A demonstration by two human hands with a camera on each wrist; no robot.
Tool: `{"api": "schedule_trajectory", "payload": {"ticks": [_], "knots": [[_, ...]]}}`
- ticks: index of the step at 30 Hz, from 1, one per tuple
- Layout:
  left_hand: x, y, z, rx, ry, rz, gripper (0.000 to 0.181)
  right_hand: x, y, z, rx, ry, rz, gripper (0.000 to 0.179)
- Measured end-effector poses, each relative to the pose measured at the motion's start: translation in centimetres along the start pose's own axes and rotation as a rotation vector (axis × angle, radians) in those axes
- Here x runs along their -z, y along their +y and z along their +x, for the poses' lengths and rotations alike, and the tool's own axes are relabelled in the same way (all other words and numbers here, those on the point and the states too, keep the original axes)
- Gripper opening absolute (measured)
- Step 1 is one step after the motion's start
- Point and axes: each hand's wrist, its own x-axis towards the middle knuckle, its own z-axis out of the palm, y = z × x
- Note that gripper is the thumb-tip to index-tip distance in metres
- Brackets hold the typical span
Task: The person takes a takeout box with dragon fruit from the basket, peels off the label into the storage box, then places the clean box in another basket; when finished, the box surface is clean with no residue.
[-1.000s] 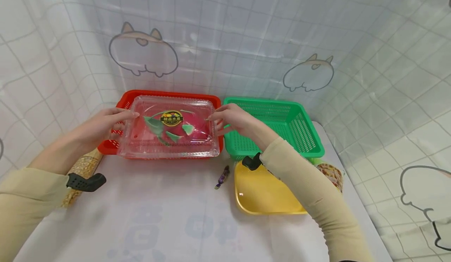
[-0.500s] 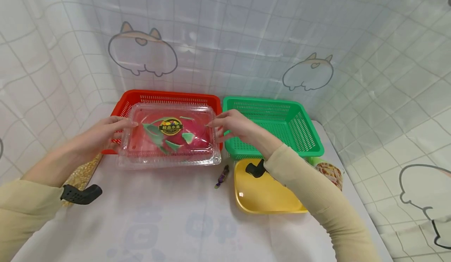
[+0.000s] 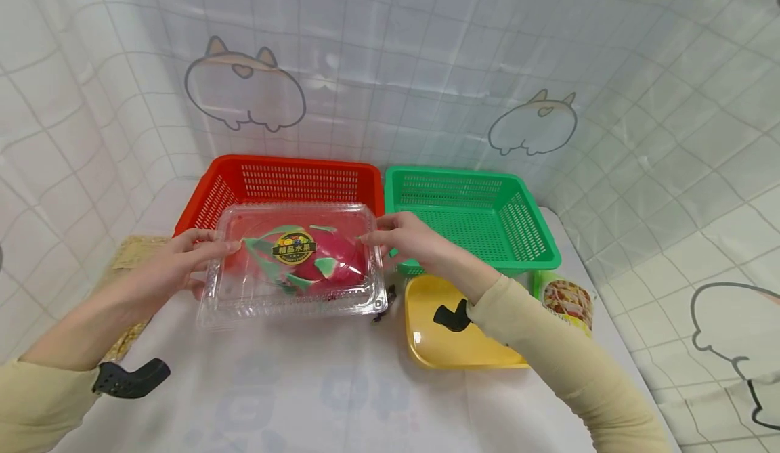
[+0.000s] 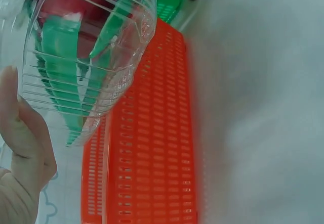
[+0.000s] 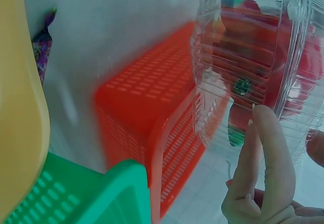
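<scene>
A clear plastic fruit box hangs in front of the red basket, overlapping its near side in the head view. Inside lies a pink dragon fruit with green scales, and a dark round label sticks to the lid. My left hand grips the box's left end, thumb on top. At the opposite end, my right hand holds it between thumb and fingers. In the right wrist view, two fingertips press against the ribbed side wall. The left wrist view shows the box's ribbed end beside my left hand.
Against the wall stand the red basket and a green basket. A yellow tray sits under my right forearm. Wrapped candy is partly hidden by the box. Bagged grain lies left, a food packet right.
Both hands have drawn the fruit box from over the red basket toward me, uncovering more of the basket's inside. The box's near corner now overlaps the candy.
</scene>
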Motion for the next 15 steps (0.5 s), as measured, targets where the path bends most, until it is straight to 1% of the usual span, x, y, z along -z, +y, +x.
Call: {"api": "schedule_trajectory", "payload": {"ticks": [5, 8, 12, 15], "knots": [[-0.4, -0.3, -0.6, -0.018, 0.026, 0.03, 0.068, -0.5, 0.4, -0.6, -0.016, -0.002, 0.0, 0.051], [-0.6, -0.5, -1.1, -0.04, 0.039, 0.041, 0.076, -0.8, 0.8, -1.0, -0.021, 0.0, 0.009, 0.054], [-1.0, -1.0, -2.0, -0.077, 0.044, 0.037, 0.075, -1.4, 1.2, -1.5, -0.018, 0.005, 0.024, 0.06], [-1.4, -1.5, -2.6, -0.108, 0.064, 0.036, 0.073, -1.9, 1.4, -2.0, -0.011, 0.017, 0.016, 0.065]]}}
